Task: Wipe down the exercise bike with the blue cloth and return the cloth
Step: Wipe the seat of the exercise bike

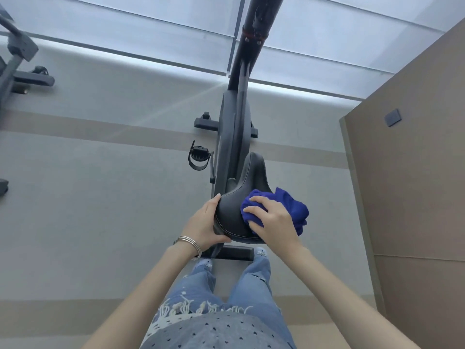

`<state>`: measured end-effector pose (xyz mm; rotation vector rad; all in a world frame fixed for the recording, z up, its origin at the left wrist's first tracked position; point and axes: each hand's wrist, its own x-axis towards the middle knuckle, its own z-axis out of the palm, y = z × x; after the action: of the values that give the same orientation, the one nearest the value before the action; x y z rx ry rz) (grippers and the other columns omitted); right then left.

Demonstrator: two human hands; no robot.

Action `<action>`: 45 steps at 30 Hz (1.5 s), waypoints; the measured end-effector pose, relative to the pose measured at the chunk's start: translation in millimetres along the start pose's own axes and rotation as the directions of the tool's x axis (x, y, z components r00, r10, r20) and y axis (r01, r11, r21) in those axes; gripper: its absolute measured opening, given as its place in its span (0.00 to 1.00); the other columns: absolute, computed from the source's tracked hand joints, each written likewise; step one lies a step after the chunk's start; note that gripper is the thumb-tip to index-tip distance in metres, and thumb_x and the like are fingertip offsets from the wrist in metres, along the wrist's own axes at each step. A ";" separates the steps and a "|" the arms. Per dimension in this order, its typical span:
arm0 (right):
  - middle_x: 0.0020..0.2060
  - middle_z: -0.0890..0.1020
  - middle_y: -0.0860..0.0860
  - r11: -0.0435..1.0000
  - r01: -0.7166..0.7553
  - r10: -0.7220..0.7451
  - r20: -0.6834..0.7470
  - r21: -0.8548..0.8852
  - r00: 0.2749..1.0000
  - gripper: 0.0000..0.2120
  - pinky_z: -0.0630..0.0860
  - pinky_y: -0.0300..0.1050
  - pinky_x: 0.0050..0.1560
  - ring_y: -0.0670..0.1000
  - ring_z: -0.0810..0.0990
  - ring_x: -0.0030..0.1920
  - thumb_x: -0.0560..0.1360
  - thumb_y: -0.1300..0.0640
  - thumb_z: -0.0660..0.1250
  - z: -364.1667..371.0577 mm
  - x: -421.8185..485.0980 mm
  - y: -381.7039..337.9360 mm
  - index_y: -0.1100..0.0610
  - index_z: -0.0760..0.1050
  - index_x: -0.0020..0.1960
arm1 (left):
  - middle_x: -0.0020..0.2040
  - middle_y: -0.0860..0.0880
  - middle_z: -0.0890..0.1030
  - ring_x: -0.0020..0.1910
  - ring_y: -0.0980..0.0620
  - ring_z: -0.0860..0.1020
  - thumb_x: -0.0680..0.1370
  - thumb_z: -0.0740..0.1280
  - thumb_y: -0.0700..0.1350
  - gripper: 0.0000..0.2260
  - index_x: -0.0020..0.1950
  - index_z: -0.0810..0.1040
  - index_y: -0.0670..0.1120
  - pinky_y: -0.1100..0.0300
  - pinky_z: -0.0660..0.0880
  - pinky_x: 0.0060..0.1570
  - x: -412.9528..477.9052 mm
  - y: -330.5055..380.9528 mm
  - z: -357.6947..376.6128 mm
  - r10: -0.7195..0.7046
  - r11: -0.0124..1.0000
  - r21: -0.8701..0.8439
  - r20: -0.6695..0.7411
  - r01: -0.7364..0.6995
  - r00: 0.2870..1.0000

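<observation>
A dark exercise bike [232,117] stands in front of me, its black saddle [241,197] nearest. My left hand [205,224] grips the saddle's rear left edge, thumb under the back rim. My right hand [273,217] presses a bunched blue cloth [292,206] onto the saddle's right side, fingers spread over it. The cloth hangs off the saddle's right edge. The bike's post [254,34] runs up toward the windows.
A brown wall panel [407,159] stands close on the right. Another machine [17,61] is at the far left. The left pedal [198,156] sticks out left of the frame. Grey floor [100,197] lies open to the left. My legs are just behind the bike's rear base [236,253].
</observation>
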<state>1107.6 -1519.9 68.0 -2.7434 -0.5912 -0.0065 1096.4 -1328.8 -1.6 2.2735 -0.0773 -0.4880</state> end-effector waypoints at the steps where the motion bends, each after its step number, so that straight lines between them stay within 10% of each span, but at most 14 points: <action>1: 0.50 0.83 0.55 0.999 0.033 -0.033 0.008 0.024 0.999 0.12 0.79 0.50 0.43 0.57 0.81 0.40 0.62 0.65 0.76 -0.3 -11.3 -3.9 0.59 0.82 0.45 | 0.74 0.50 0.63 0.70 0.50 0.66 0.61 0.79 0.52 0.50 0.75 0.52 0.48 0.57 0.67 0.65 -0.1 -0.3 -0.2 0.004 1.000 -0.003 0.002 -0.004 1.000; 7: 0.53 0.80 0.48 0.930 -0.143 0.076 0.204 0.337 0.976 0.10 0.71 0.36 0.54 0.49 0.79 0.52 0.69 0.62 0.71 -25.5 21.8 18.2 0.54 0.82 0.49 | 0.75 0.50 0.61 0.71 0.51 0.63 0.64 0.77 0.51 0.47 0.76 0.52 0.48 0.63 0.61 0.66 -0.5 -7.2 -3.5 0.011 1.000 -0.015 0.021 -0.010 1.000; 11: 0.54 0.78 0.48 0.911 -0.210 0.221 0.010 0.354 0.975 0.09 0.67 0.32 0.55 0.48 0.76 0.53 0.72 0.59 0.69 -30.5 94.3 28.7 0.55 0.80 0.53 | 0.74 0.50 0.63 0.71 0.52 0.63 0.67 0.75 0.52 0.44 0.75 0.54 0.48 0.63 0.60 0.67 -2.0 -10.7 -5.0 -0.006 1.000 -0.016 0.014 0.006 1.000; 16: 0.60 0.74 0.51 0.994 -0.033 0.061 0.277 -0.105 0.959 0.14 0.71 0.51 0.59 0.57 0.73 0.58 0.75 0.52 0.64 -1.3 156.2 12.9 0.53 0.77 0.59 | 0.73 0.49 0.65 0.71 0.50 0.65 0.69 0.74 0.51 0.41 0.75 0.55 0.47 0.59 0.62 0.67 -6.1 -9.3 -1.1 -0.019 1.000 -0.024 -0.016 0.019 1.000; 19: 0.59 0.74 0.52 0.808 0.207 0.117 0.496 -0.551 0.861 0.14 0.68 0.56 0.58 0.60 0.70 0.59 0.74 0.50 0.63 16.6 160.7 -4.2 0.50 0.76 0.59 | 0.73 0.49 0.66 0.70 0.50 0.65 0.70 0.73 0.51 0.38 0.75 0.56 0.48 0.58 0.63 0.67 -10.1 -10.6 -0.1 -0.017 0.999 -0.038 -0.031 0.016 0.999; 26: 0.52 0.81 0.54 0.783 0.414 -0.039 0.627 -0.465 0.778 0.11 0.73 0.49 0.51 0.59 0.78 0.52 0.77 0.52 0.60 31.3 148.7 -22.3 0.55 0.77 0.54 | 0.70 0.48 0.70 0.67 0.48 0.69 0.72 0.70 0.49 0.32 0.73 0.60 0.48 0.53 0.68 0.65 -20.3 -25.3 -0.3 -0.018 1.000 -0.013 0.001 0.018 1.000; 34: 0.54 0.81 0.47 0.976 0.212 -0.209 0.421 0.040 0.883 0.10 0.75 0.51 0.51 0.53 0.78 0.52 0.75 0.49 0.65 2.0 92.2 -11.9 0.49 0.80 0.54 | 0.69 0.46 0.70 0.67 0.48 0.69 0.73 0.70 0.48 0.30 0.72 0.63 0.44 0.56 0.65 0.66 -21.2 -37.9 -7.0 -0.026 0.999 -0.029 -0.050 0.025 0.998; 45: 0.49 0.83 0.51 0.875 0.484 -0.482 0.108 0.008 0.869 0.10 0.76 0.44 0.41 0.55 0.75 0.37 0.64 0.58 0.77 11.6 -0.5 -11.5 0.51 0.82 0.45 | 0.67 0.44 0.72 0.65 0.46 0.71 0.76 0.65 0.41 0.24 0.71 0.64 0.43 0.56 0.67 0.64 -8.5 -22.6 -12.6 0.028 0.999 -0.037 -0.125 -0.033 0.992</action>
<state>1101.7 -1506.4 60.7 -2.5470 -1.3018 0.0156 1091.0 -1302.7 -7.5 2.2553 -0.0392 -0.3285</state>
